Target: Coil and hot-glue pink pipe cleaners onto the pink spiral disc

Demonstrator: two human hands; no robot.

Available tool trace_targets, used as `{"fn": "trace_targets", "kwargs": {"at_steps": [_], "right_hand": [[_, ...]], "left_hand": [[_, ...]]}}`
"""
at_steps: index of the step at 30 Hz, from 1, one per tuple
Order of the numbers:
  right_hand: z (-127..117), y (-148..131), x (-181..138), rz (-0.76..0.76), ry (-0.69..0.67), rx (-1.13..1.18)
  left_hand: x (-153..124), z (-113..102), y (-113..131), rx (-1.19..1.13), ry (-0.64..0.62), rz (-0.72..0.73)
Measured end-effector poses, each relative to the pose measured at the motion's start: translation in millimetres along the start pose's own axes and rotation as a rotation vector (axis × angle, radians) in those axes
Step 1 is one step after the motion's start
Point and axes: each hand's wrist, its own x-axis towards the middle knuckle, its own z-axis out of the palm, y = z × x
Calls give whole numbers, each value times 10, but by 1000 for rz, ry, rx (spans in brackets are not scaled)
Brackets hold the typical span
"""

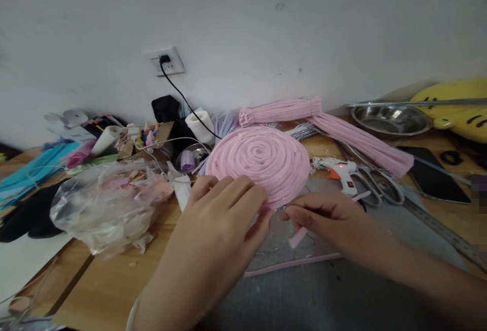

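Note:
A pink disc (258,154), coiled in a spiral from fuzzy pipe cleaners, is held up with its face tilted toward me. My left hand (224,219) grips the near edge of the disc, its fingers bent over the rim and the thumb below. Beside that edge, my right hand (323,217) is closed in a pinch at thumb and forefinger. A pink pipe cleaner (298,238) passes through my right hand, with one end below the fingers and the other behind the knuckles. Whatever lies right at the fingertips is too small to make out. Another pink pipe cleaner (292,264) lies on the grey mat (281,295).
Bundled pink pipe cleaners (281,110) lie behind the disc. To the right are a white glue gun (345,174), scissors (380,184), a metal ruler (441,229), a phone (433,174) and a steel bowl (391,118). A plastic bag (106,209) sits at left.

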Motion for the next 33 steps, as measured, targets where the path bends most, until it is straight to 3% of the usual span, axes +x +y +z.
{"fn": "trace_targets", "kwargs": {"at_steps": [9,17,24,33], "right_hand": [[-14,-39,39,-12,-9,13],[-20,-13,26,-48,-27,6],[-139,-156,-152,-128,5,-409],[-36,-169,-420,-348,3,-619]], "left_hand": [[1,20,37,136,38,46],[4,8,50,107,65,67],[-104,-130,109,-137,164,82],[-234,26,347,-175,-46,217]]}}
